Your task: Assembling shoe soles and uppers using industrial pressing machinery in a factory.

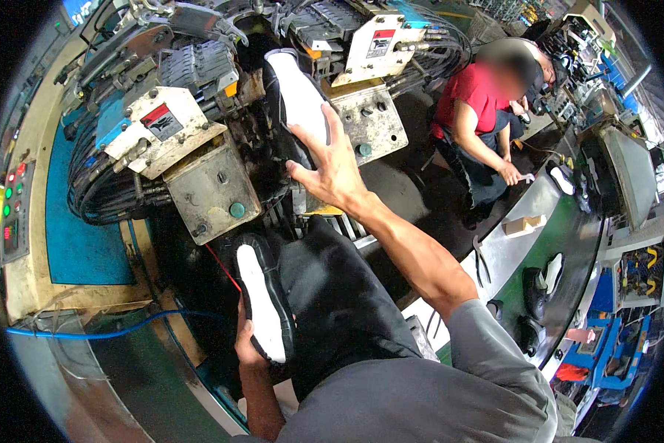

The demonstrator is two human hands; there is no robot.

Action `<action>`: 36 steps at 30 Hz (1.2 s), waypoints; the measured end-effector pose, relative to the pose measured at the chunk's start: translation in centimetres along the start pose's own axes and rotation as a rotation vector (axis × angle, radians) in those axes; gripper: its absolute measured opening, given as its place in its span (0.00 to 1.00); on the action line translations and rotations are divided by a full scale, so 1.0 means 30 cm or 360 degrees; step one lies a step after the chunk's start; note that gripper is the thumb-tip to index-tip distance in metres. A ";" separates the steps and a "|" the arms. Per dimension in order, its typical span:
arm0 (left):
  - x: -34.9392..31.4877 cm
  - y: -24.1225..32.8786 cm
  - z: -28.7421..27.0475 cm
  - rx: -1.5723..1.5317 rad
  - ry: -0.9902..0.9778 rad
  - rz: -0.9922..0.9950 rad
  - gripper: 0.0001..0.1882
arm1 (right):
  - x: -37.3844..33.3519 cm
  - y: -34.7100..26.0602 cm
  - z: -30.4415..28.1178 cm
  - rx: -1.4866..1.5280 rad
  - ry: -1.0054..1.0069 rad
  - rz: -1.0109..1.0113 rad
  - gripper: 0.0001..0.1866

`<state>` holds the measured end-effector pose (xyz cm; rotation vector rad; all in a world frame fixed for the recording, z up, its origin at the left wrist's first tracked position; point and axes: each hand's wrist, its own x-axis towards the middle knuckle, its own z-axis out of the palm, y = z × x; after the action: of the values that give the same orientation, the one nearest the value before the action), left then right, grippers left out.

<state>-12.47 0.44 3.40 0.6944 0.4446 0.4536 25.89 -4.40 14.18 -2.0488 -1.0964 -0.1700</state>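
Note:
A black shoe upper (262, 299) with a white underside turned upward is in my left hand (250, 341). That hand is closed round its near end, the thumb along the edge and the other fingers largely hidden beneath. A second black shoe upper (296, 96), also white side up, sits in the middle of the machine (243, 88). At its near end is my right hand (332, 166), fingers spread and stretched out, some of them over the shoe's edge. Whether they press on it I cannot tell.
Metal control boxes (212, 193) with green buttons flank the machine's middle. A blue hose (125, 334) runs at the left. On my right, a curved conveyor (520, 255) carries pincers (482, 260) and several black shoes (535, 294). A person in red (468, 111) works beyond it.

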 end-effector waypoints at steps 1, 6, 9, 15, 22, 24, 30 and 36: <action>-0.015 -0.016 -0.010 0.0026 -0.0029 -0.0057 0.43 | 0.002 0.003 0.003 -0.0007 0.0006 -0.0008 0.38; -0.071 -0.048 0.074 0.0077 0.0049 -0.0376 0.50 | 0.043 -0.066 0.012 -0.0385 -0.0217 -0.0069 0.41; -0.070 -0.115 0.033 0.0048 0.0021 -0.0402 0.47 | 0.039 -0.076 -0.026 -0.0753 -0.0201 -0.0221 0.42; -0.037 -0.190 0.033 0.0100 0.0098 -0.0455 0.47 | 0.083 -0.068 -0.044 -0.0879 -0.0267 -0.0435 0.40; 0.098 -0.176 0.087 0.0204 0.0147 -0.0614 0.44 | 0.370 -0.031 0.042 -0.0961 -0.0221 -0.0445 0.39; 0.154 -0.175 0.086 0.0244 0.0186 -0.0698 0.44 | 0.461 -0.021 0.051 -0.0934 -0.0293 -0.0408 0.39; 0.332 -0.162 0.098 0.0389 0.0114 -0.0677 0.48 | 0.612 0.015 0.065 -0.0686 -0.0279 -0.0423 0.34; 0.387 -0.180 0.077 0.0280 0.0148 -0.0675 0.49 | 0.631 -0.086 0.026 -0.0796 -0.0297 -0.0352 0.36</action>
<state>-0.48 1.80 -1.47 0.7267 0.7073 0.0459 35.45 9.17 23.68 -2.4111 -1.5157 -0.4047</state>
